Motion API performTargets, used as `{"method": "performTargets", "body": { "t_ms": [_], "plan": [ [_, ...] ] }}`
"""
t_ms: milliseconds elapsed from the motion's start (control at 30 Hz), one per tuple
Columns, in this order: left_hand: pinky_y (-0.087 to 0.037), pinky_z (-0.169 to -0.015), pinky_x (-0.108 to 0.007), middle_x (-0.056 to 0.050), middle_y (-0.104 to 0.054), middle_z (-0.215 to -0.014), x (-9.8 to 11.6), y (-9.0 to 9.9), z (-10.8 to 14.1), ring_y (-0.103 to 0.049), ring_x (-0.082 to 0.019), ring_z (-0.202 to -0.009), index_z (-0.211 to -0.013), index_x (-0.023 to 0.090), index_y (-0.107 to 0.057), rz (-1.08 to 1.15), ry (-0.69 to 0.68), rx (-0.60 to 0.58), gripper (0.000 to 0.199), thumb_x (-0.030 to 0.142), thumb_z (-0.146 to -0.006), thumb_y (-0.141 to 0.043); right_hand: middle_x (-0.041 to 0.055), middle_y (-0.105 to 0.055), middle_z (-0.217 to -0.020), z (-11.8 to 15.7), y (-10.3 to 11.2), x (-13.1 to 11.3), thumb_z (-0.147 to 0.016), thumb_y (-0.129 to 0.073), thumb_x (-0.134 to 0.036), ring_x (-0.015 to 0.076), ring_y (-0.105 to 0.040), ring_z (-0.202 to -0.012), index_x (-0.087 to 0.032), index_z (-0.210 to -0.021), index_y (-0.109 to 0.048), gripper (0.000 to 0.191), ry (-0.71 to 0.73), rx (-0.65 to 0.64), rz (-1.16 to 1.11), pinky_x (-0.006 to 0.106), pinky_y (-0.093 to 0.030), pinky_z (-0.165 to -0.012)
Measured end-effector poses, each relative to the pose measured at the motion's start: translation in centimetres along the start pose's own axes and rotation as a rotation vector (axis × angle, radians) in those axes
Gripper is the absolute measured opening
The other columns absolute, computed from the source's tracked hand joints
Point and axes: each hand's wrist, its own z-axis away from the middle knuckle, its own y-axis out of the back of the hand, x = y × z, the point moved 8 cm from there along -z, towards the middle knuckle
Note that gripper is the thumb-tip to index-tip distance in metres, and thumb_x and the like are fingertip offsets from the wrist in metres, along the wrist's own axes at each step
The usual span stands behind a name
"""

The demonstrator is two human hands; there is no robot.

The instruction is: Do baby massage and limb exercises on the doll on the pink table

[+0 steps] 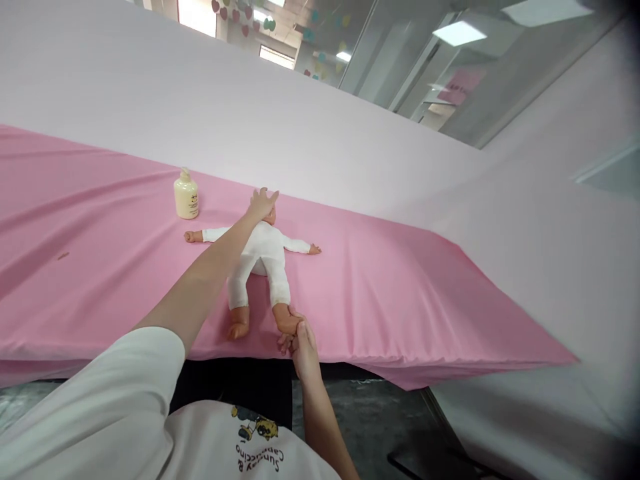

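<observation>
A baby doll (263, 243) in a white suit lies on its back on the pink cloth (390, 287), arms spread and feet toward me. My left hand (262, 203) rests over the doll's head with its fingers apart, hiding most of the face. Near the cloth's front edge, my right hand (301, 337) is closed round the doll's foot on the right side. The doll's other foot (239, 325) lies free on the cloth. A cream pump bottle (187, 195) stands upright to the left of the head.
A white wall (320, 153) rises behind the cloth, with a window (380, 60) above it. A small brown mark or scrap (63, 255) shows on the cloth at the left. Dark floor (370, 420) is visible below the front edge.
</observation>
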Motion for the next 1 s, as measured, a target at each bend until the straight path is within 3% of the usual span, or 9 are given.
{"method": "performTargets", "body": {
  "t_ms": [67,167,300,400,567,767,867,1000],
  "plan": [
    [-0.027,-0.121,-0.051,-0.026,-0.045,-0.153,-3.4,-0.3,-1.5,-0.042,-0.04,-0.146,-0.134,0.014,-0.058,-0.058,0.09,0.006,0.049,0.044,-0.097,-0.064,0.0,-0.067,-0.066,0.2,0.2,0.1,-0.091,-0.051,-0.079,0.021,-0.065,-0.056,-0.016,-0.149,-0.047,0.085,-0.033,-0.016,0.001,0.032,-0.047,-0.048],
    [-0.03,-0.12,-0.045,-0.022,-0.054,-0.149,-7.2,-0.6,-2.4,-0.049,-0.034,-0.14,-0.141,0.018,-0.054,-0.106,0.069,-0.002,0.052,0.047,-0.097,-0.061,0.0017,-0.069,-0.073,0.4,0.1,0.0,-0.09,-0.057,-0.076,0.0232,-0.07,-0.065,-0.02,-0.151,-0.042,0.083,-0.095,-0.069,-0.006,0.034,-0.051,-0.053],
    [-0.038,-0.115,-0.036,-0.017,-0.058,-0.15,-10.2,0.2,-3.1,-0.055,-0.029,-0.137,-0.142,0.018,-0.053,0.03,0.029,0.007,0.05,0.043,-0.099,-0.06,0.0006,-0.07,-0.077,0.6,-0.3,-0.7,-0.092,-0.061,-0.071,0.0225,-0.071,-0.067,-0.026,-0.152,-0.034,0.08,-0.169,-0.139,0.05,0.035,-0.053,-0.059],
    [-0.041,-0.112,-0.033,-0.015,-0.059,-0.15,-11.7,1.5,-3.4,-0.057,-0.027,-0.136,-0.142,0.019,-0.052,0.134,0.092,0.051,0.049,0.045,-0.1,-0.057,-0.0007,-0.071,-0.081,0.4,-0.8,-1.2,-0.093,-0.062,-0.069,0.0209,-0.071,-0.066,-0.031,-0.154,-0.028,0.079,-0.264,-0.209,0.144,0.036,-0.055,-0.065],
    [-0.045,-0.11,-0.035,-0.02,-0.055,-0.154,-13.3,2.1,-3.4,-0.058,-0.028,-0.136,-0.146,0.015,-0.044,0.232,0.257,0.052,0.064,0.056,-0.098,-0.057,-0.0012,-0.072,-0.082,-0.5,-1.5,-2.7,-0.094,-0.062,-0.066,0.022,-0.075,-0.075,-0.033,-0.151,-0.037,0.07,-0.336,-0.358,0.327,0.038,-0.059,-0.074],
    [-0.047,-0.107,-0.037,-0.017,-0.07,-0.131,-12.9,1.9,-3.4,-0.066,-0.028,-0.125,-0.124,0.016,-0.057,0.304,0.242,0.043,0.05,0.058,-0.098,-0.06,-0.0033,-0.07,-0.076,-2.7,-1.5,-4.7,-0.094,-0.061,-0.066,0.0222,-0.076,-0.074,-0.028,-0.138,-0.052,0.058,-0.337,-0.405,0.445,0.04,-0.06,-0.077],
    [-0.049,-0.105,-0.037,-0.018,-0.069,-0.131,-13.0,1.8,-3.5,-0.066,-0.027,-0.124,-0.122,0.015,-0.057,0.356,0.278,0.064,0.044,0.053,-0.1,-0.059,-0.0007,-0.07,-0.075,-4.5,-1.1,-5.5,-0.095,-0.059,-0.066,0.0203,-0.072,-0.072,-0.024,-0.127,-0.058,0.053,-0.261,-0.34,0.461,0.038,-0.057,-0.075],
    [-0.052,-0.101,-0.036,-0.021,-0.067,-0.134,-13.4,1.5,-3.8,-0.067,-0.028,-0.123,-0.125,0.011,-0.058,0.434,0.347,0.088,0.045,0.051,-0.104,-0.053,0.0039,-0.071,-0.091,-7.2,0.5,-6.3,-0.094,-0.061,-0.066,0.0224,-0.069,-0.089,-0.023,-0.122,-0.063,0.051,-0.077,-0.06,0.428,0.042,-0.056,-0.091]
  ]
}}
